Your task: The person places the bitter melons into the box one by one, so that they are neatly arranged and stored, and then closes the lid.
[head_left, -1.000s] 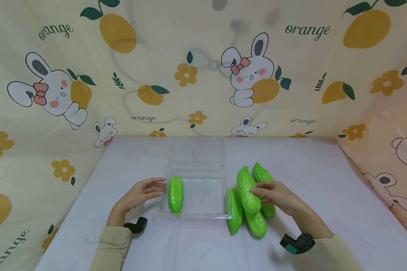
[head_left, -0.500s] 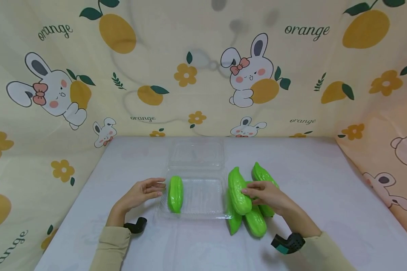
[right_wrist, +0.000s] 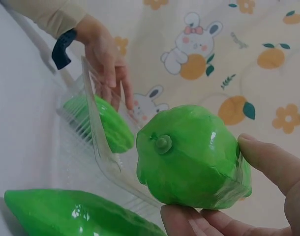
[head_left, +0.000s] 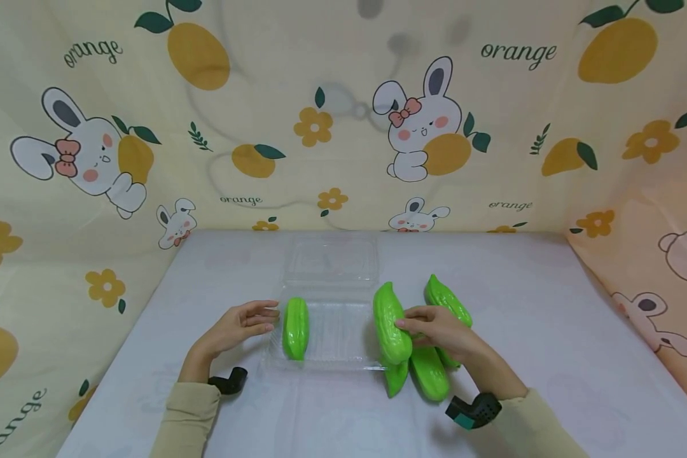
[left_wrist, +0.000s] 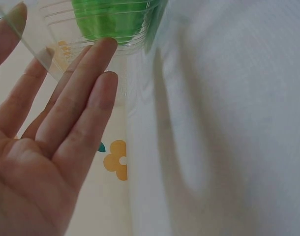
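Note:
My right hand (head_left: 437, 327) pinches a glossy, ridged green bitter melon (head_left: 390, 324) between thumb and fingers, above the right edge of a clear plastic clamshell box (head_left: 338, 334). In the right wrist view the held melon (right_wrist: 194, 157) shows its stem end toward the camera. Another bitter melon (head_left: 296, 331) lies lengthwise at the left side inside the box. At the box's left wall is my left hand (head_left: 242, 326), its fingers extended; in the left wrist view the fingers (left_wrist: 86, 103) are by the clear wall. Whether they touch it, I cannot tell.
Several more bitter melons lie to the right of the box: one (head_left: 397, 380) beneath the held one, one (head_left: 429, 375) beside it, one (head_left: 449, 302) farther back. The box's lid (head_left: 332, 259) lies folded back on the white table (head_left: 521, 273). A printed cloth (head_left: 343, 127) hangs behind.
My right hand has moved left with the held bitter melon, from over the pile to the box's right edge. My left hand has stayed in place.

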A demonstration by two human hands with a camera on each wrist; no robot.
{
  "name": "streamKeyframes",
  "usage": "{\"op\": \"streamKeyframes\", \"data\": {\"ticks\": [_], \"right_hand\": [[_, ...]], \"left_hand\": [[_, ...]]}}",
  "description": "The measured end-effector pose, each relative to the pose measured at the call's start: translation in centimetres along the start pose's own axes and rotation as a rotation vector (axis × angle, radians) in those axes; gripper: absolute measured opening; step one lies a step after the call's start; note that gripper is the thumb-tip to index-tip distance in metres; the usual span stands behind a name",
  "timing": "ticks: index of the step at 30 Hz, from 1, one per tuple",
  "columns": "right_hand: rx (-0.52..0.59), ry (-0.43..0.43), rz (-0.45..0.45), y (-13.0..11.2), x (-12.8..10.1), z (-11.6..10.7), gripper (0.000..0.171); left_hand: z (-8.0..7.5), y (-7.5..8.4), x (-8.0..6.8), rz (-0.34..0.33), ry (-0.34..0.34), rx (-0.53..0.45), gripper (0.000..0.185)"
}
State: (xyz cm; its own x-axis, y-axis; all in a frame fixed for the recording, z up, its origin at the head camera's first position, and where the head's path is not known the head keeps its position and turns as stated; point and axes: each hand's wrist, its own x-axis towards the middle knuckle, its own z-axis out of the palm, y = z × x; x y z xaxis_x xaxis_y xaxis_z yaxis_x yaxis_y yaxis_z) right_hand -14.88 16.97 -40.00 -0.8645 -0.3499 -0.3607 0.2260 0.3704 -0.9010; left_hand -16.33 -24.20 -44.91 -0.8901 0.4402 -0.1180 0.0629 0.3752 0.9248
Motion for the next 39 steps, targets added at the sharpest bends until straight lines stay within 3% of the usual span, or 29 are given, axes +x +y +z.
{"op": "streamKeyframes", "data": {"ticks": [39], "right_hand": [[0.033,-0.062,-0.022,-1.6,2.5,3.6,0.057]], "left_hand": [[0.0,0.1,0.0,0.001,-0.006,-0.008,0.060]]}}
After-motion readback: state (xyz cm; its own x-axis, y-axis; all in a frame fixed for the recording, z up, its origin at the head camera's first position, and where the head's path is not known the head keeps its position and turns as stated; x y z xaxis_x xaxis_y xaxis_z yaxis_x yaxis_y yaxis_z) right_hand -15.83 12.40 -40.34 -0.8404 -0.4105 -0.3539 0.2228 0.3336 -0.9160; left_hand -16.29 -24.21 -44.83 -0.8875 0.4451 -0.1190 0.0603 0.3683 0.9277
